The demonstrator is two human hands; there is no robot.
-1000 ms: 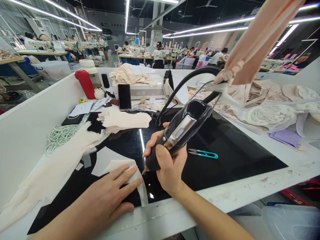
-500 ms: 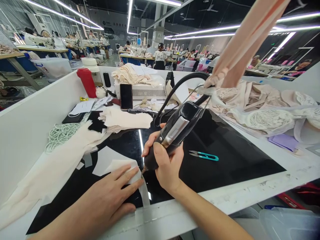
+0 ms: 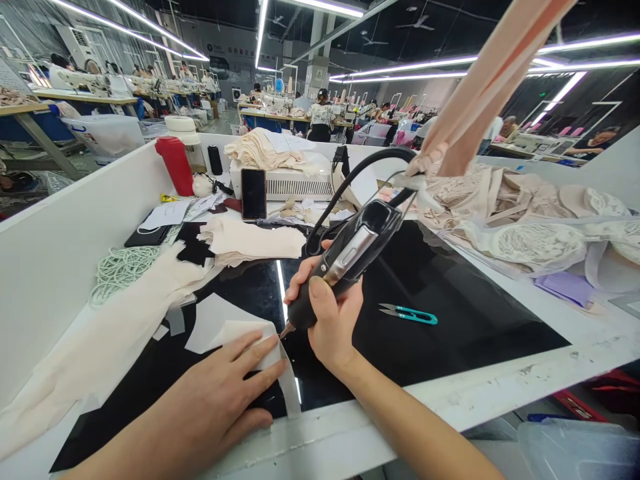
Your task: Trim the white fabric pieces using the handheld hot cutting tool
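One black, silver-sided handheld tool (image 3: 346, 261).

Lettering (image 3: 250, 53) on the far wall (image 3: 245, 75) is unreadably small; a pillar (image 3: 321, 40) bears a triangular sign (image 3: 319, 73).

The handheld tool (image 3: 351, 253) is black with a silver strip. Around it: white lace-patterned cups (image 3: 530, 240) at three o'clock, teal snips (image 3: 417, 315) at four, a cream piece (image 3: 243, 328) over a white sheet (image 3: 205, 321) at eight, mint-green cord (image 3: 117, 268) at nine, a red container (image 3: 175, 167) at ten — and below, a black panel (image 3: 460, 287).
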